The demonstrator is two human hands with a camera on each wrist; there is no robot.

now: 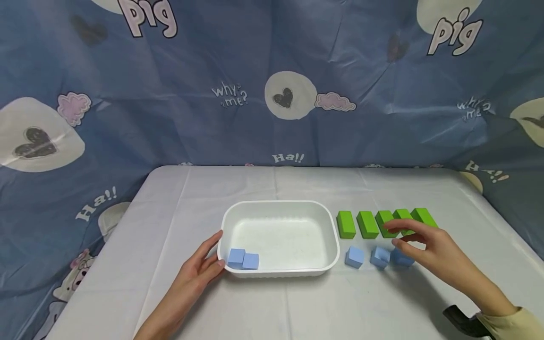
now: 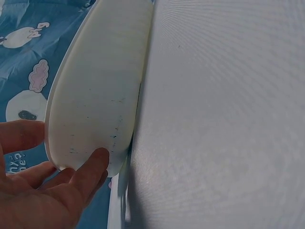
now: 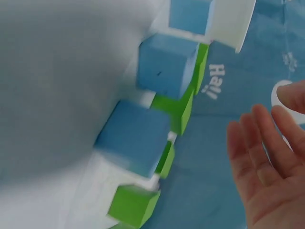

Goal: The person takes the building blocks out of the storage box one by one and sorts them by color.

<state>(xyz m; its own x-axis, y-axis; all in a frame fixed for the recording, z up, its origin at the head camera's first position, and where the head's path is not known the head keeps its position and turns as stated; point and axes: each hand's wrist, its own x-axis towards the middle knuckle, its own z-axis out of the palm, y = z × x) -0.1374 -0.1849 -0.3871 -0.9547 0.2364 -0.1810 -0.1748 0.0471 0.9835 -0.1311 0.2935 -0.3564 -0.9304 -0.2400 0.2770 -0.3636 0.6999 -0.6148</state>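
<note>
A white tray lies on the table with two light blue blocks in its near left corner. My left hand touches the tray's left end from outside, fingers at the rim and thumb at the near corner. In the left wrist view those fingers rest against the tray's outer wall. My right hand hovers with thumb and index finger apart and nothing between them. Under and beside it are three blue blocks; the rightmost is partly hidden. The right wrist view shows blue blocks, blurred, beside the hand.
Several green blocks stand in a row right of the tray, behind the blue ones; my right hand partly covers some. A white cloth covers the table. A blue printed curtain hangs behind it.
</note>
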